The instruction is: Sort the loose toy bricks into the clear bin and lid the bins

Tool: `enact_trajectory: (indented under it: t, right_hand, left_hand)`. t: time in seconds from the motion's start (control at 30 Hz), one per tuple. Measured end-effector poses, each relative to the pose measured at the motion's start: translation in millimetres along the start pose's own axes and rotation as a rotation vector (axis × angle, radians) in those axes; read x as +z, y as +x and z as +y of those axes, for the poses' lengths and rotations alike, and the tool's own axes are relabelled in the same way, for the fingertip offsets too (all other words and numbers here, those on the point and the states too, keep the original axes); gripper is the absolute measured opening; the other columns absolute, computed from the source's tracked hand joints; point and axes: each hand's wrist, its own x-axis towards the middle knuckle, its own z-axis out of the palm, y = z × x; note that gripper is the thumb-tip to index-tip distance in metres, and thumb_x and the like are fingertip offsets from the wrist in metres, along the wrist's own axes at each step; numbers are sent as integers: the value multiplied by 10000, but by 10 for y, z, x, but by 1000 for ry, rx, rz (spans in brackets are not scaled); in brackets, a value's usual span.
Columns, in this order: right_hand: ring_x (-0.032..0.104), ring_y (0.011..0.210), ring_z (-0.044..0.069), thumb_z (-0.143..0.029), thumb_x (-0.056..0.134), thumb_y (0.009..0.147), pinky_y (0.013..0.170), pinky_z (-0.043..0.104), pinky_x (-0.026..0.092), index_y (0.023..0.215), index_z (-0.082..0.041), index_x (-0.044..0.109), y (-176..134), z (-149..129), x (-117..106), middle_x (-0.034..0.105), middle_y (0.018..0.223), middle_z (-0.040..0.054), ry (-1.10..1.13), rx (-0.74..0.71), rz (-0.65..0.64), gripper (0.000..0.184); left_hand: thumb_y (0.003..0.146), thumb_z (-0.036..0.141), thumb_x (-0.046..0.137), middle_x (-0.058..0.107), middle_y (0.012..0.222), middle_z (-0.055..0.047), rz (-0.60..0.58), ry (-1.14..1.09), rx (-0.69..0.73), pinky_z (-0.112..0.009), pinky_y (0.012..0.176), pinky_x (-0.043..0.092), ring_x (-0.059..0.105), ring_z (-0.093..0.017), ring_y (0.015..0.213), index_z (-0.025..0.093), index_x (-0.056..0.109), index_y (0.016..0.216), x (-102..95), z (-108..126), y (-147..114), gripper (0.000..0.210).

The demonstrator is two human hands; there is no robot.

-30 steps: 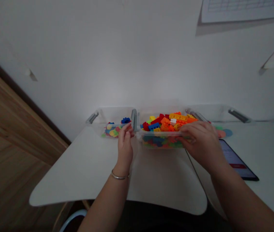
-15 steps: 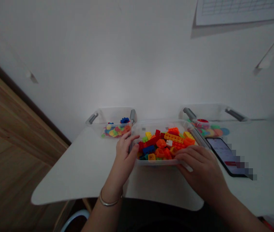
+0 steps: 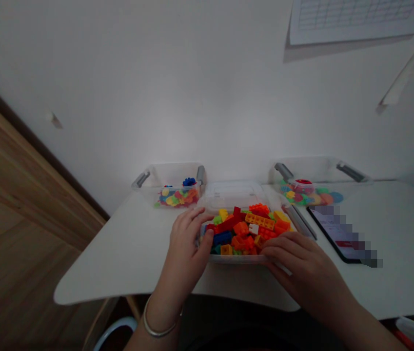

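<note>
A clear plastic box full of colourful building blocks is at the front of the white table. Its blocks are red, orange, yellow, blue and green, with a white one on top. My left hand grips the left side, thumb over the rim and fingers outside. At the front right corner, my right hand has its fingers over the rim and its thumb below. The box's underside is hidden, so I cannot tell whether it touches the table. Just behind the box lies a translucent lid.
Another clear box with small colourful pieces is at the back left. A third box stands back right, holding round pieces. A phone lies on the table near my right hand. A white wall rises behind.
Both hands have drawn the box of blocks towards me, so the lid behind it now shows more. The view has shifted slightly.
</note>
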Motion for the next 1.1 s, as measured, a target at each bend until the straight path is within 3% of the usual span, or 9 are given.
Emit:
enact_trajectory:
  t: [0.13, 0.23, 0.33, 0.47, 0.67, 0.93, 1.1]
  right_hand:
    - [633, 1029, 215, -326, 616, 884, 918, 398, 501, 1027, -277, 698, 151, 122, -210, 730, 1062, 24, 145, -87, -172, 172]
    - [469, 1325, 216, -261, 525, 934, 1105, 457, 375, 1193, -327, 658, 388, 219, -280, 636, 1311, -8, 210, -225, -340, 299]
    - [332, 1424, 205, -212, 488, 950, 1159, 457, 313, 1282, -323, 611, 618, 277, -200, 539, 1427, -24, 289, -337, -542, 372]
    - [285, 1440, 198, -230, 501, 950, 1179, 450, 279, 1409, -343, 481, 787, 353, -12, 461, 1489, -15, 367, -367, -674, 473]
    - [358, 1405, 184, -115, 577, 879, 1147, 424, 339, 1368, -381, 515, 860, 484, 148, 422, 1514, -17, 392, -362, -648, 560]
    - [354, 1407, 170, -47, 556, 850, 1152, 411, 336, 1360, -354, 528, 934, 605, 212, 370, 1546, -4, 350, -235, -651, 596]
    - [489, 1316, 184, -117, 493, 904, 1108, 419, 396, 1366, -288, 539, 1018, 732, 253, 495, 1465, 52, 206, -148, -584, 494]
  left_hand:
    - [891, 226, 456, 640, 1251, -95, -49, -54, -23, -579, 1124, 308, 556, -266, 1209, 242, 652, 1136, -8, 28, 4, 314]
    - [826, 151, 441, 589, 1342, -107, -89, -82, -33, -605, 1137, 274, 505, -275, 1284, 231, 624, 1210, 18, -30, -8, 433]
    - [752, 96, 418, 557, 1387, -105, -104, -83, -20, -608, 1144, 264, 475, -271, 1316, 227, 600, 1263, 43, -85, -28, 558]
    - [691, 68, 399, 564, 1387, -86, -87, -62, 7, -588, 1159, 260, 468, -264, 1329, 239, 600, 1275, 63, -121, -43, 641]
    - [645, 72, 409, 588, 1363, -70, -86, -49, 50, -578, 1153, 300, 464, -278, 1335, 240, 613, 1271, 72, -142, -44, 679]
    - [680, 98, 419, 572, 1384, -72, -92, -43, 45, -571, 1149, 326, 471, -286, 1332, 228, 588, 1298, 20, -93, -44, 653]
    - [682, 84, 421, 538, 1421, -70, -68, -135, 39, -545, 1179, 283, 439, -268, 1363, 237, 554, 1336, 55, -152, -70, 685]
